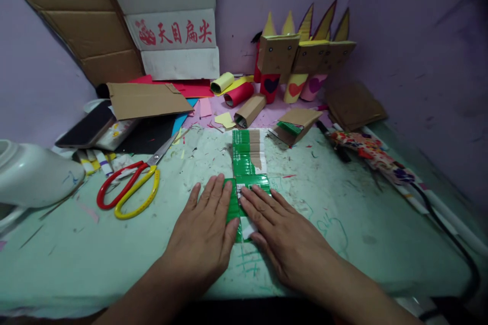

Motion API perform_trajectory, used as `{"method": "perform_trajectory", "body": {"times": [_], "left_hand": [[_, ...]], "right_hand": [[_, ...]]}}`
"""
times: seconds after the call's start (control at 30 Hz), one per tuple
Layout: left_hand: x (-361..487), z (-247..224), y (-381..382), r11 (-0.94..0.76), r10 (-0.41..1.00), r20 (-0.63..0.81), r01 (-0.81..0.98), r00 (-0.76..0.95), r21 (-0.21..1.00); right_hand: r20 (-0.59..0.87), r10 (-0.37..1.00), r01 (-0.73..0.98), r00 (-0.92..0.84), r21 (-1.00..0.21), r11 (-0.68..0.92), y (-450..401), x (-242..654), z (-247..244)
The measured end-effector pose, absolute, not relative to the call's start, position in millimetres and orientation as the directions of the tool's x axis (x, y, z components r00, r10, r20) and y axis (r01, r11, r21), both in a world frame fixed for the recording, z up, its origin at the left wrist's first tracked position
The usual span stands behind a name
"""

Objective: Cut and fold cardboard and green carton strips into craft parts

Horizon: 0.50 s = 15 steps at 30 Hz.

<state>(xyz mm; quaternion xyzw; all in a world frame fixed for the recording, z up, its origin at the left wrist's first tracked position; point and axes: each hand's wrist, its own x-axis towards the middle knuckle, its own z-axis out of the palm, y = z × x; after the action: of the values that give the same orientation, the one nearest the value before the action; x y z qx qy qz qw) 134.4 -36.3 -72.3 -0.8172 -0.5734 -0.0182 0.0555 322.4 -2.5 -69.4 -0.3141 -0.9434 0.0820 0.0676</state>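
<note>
Both hands lie flat on green cardboard pieces at the front middle of the table. My left hand (pixel 206 226), fingers stretched out, covers most of the left green piece (pixel 232 202). My right hand (pixel 274 228) rests with spread fingers on the right green piece (pixel 253 181), which has white patches. Just beyond the fingertips lies a green cardboard strip (pixel 242 152) with a torn brown and white side. Red-and-yellow-handled scissors (pixel 143 183) lie to the left of my left hand, blades partly apart.
Cardboard figures (pixel 278 53) with yellow spikes stand at the back right. Paper rolls (pixel 239 94) and a folded cardboard piece (pixel 296 126) lie mid-table. A white jug (pixel 36 175) is at left, a floral item with a black cable (pixel 373 155) at right.
</note>
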Motion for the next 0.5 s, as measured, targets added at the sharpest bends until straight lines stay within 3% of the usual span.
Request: {"method": "perform_trajectory", "body": {"times": [0.5], "left_hand": [[131,-57,-8,-0.313,0.948,-0.067,0.95,0.312,-0.004]], "right_hand": [[-0.037,0.582,0.579,-0.813,-0.156,0.8,22,313,-56]]}}
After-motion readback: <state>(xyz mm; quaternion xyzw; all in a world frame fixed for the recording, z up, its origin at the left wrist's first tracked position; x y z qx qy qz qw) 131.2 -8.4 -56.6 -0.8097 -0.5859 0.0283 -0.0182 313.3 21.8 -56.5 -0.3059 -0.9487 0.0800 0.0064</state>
